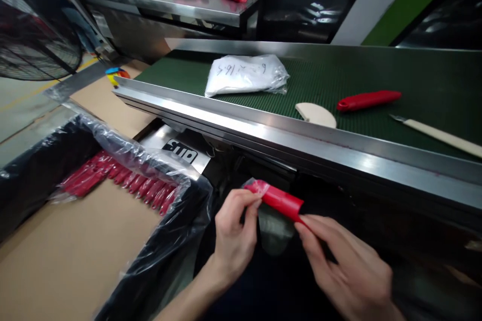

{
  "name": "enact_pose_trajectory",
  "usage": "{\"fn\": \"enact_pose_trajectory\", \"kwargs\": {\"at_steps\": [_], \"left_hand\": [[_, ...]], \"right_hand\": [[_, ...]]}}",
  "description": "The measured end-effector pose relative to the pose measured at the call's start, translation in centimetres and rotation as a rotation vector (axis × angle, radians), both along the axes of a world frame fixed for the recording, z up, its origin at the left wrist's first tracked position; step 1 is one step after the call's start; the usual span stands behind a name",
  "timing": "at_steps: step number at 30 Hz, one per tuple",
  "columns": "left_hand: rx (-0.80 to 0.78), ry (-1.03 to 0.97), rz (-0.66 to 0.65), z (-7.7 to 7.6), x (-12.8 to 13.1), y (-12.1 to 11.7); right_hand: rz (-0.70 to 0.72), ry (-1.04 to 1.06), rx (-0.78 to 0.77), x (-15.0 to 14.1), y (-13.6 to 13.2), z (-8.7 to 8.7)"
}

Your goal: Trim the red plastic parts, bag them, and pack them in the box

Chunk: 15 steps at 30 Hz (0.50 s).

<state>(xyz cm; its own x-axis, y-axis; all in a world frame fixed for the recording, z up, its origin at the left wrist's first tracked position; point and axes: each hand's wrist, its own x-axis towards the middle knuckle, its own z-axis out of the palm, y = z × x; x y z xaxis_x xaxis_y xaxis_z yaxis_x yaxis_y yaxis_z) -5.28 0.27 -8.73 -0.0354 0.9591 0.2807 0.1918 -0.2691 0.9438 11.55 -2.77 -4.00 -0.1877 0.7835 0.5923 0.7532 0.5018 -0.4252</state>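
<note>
In front of my body, below the belt's edge, I hold a red plastic part (pixel 282 201) with a smooth, curved surface. Clear plastic film (pixel 251 183) covers its left end. My left hand (pixel 236 225) is closed in a pinch of thumb and forefinger at that wrapped end. At the lower right end, my right hand (pixel 344 261) grips the part between thumb and fingers. The fingertips hide some of both ends. On the belt beyond my hands lie a similar long red part (pixel 369 101), a pale curved piece (pixel 316 114) and a pale-handled knife (pixel 440 133).
A green conveyor belt (pixel 422 72) with a metal rail (pixel 259 123) crosses ahead. A pack of clear bags (pixel 244 75) lies on it. Bagged red parts (pixel 145 190) sit in rows in a film-lined box (pixel 188 210) at left. A fan (pixel 41 35) stands behind.
</note>
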Motion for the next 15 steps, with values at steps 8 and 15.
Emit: {"fn": "enact_pose_trajectory", "kwargs": {"at_steps": [8,15], "left_hand": [[0.143,0.131,-0.014,0.1,-2.2,-1.1],[0.188,0.219,-0.169,1.7,-5.3,-1.0]], "right_hand": [[0.284,-0.136,-0.122,-0.1,1.0,-3.0],[0.691,-0.457,-0.19,0.9,5.3,-5.1]]}}
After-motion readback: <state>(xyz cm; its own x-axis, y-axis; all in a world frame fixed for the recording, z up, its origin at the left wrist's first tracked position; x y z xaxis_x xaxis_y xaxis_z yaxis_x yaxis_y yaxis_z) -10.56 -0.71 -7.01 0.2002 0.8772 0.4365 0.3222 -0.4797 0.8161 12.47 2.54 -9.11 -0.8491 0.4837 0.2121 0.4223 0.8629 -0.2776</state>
